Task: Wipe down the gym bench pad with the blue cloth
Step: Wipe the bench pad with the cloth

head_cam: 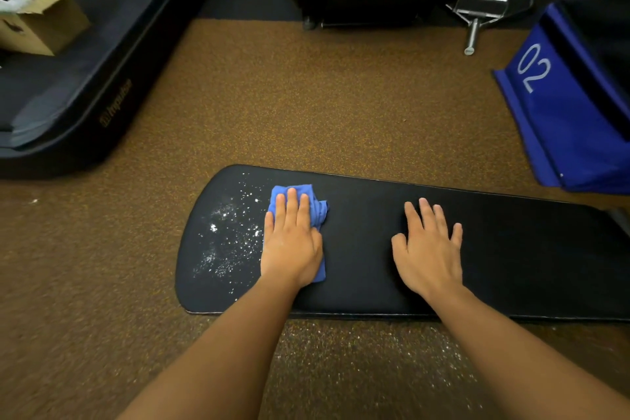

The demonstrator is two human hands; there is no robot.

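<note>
Roughly half wiped: left hand [291,242] pressed flat on blue cloth [315,206] at frame centre-left of bench pad [511,249], white specks [228,235] remaining leftward, right hand [428,249] splayed empty, bracing.

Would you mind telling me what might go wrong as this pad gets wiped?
The white powder lies left of the blue cloth, near the bench pad edge, so a leftward sweep may push it onto the floor. The left hand covers most of the cloth, so powder may smear.
</note>
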